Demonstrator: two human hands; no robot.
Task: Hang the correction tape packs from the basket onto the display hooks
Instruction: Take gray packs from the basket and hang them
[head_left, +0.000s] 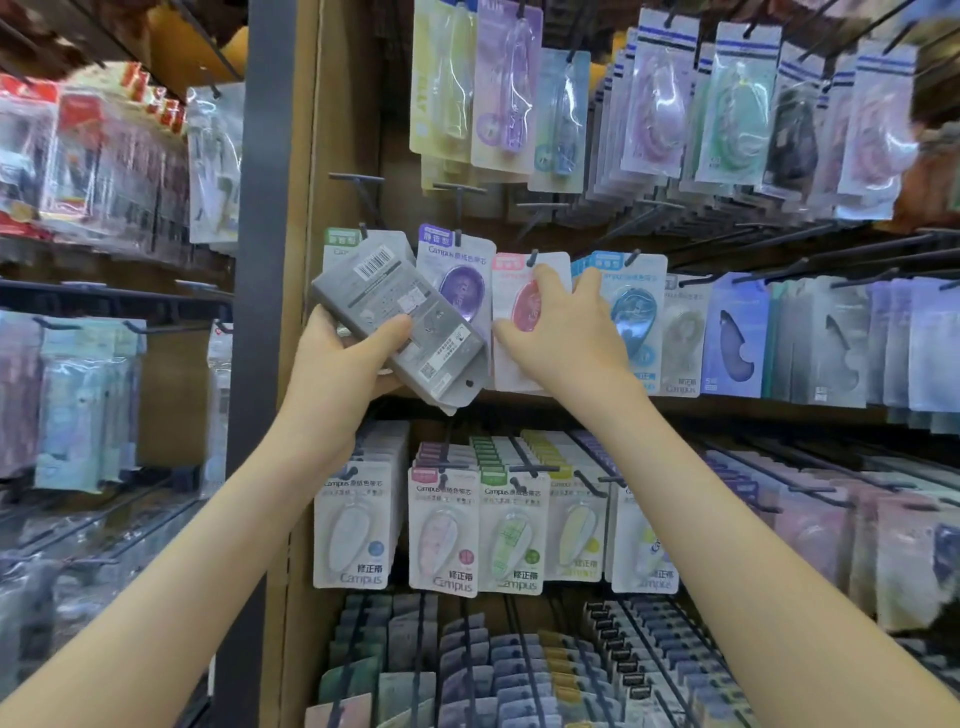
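My left hand (343, 358) grips a stack of correction tape packs (400, 322), held tilted with their grey backs and barcode toward me, in front of the middle row of the display. My right hand (566, 332) holds a pink correction tape pack (511, 291) by its edges, thumb low on the left and fingers at the top. That pack's top hole sits at a display hook (532, 257). Purple (460, 280) and blue (631, 306) packs hang on the hooks either side. No basket is in view.
Bare hooks (358, 179) stick out above the middle row. More correction tape packs fill the upper row (506, 88), the lower Campus row (452, 530) and the bottom rows. A grey post (260, 260) divides this bay from the shelves at left.
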